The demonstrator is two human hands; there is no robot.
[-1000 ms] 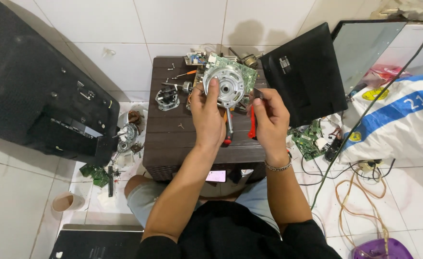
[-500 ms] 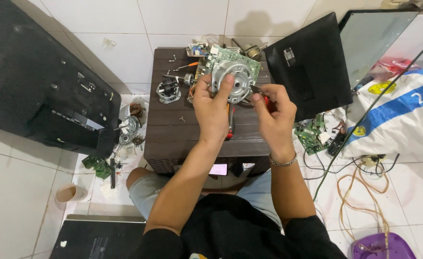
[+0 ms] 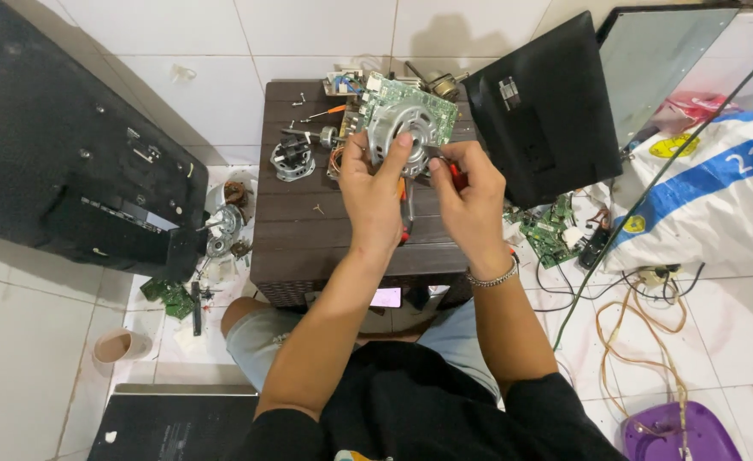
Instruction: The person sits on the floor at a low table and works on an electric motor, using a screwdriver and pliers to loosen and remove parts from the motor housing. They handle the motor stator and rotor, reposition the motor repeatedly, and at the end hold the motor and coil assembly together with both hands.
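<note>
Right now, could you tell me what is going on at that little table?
A seated person holds a round silver motor part on a green circuit board in the left hand above the dark brown wooden table. The right hand grips a red-handled tool against it.

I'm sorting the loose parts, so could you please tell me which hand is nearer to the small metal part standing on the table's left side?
Left. The left hand is just right of the small metal part; the right hand lies farther right.
</note>
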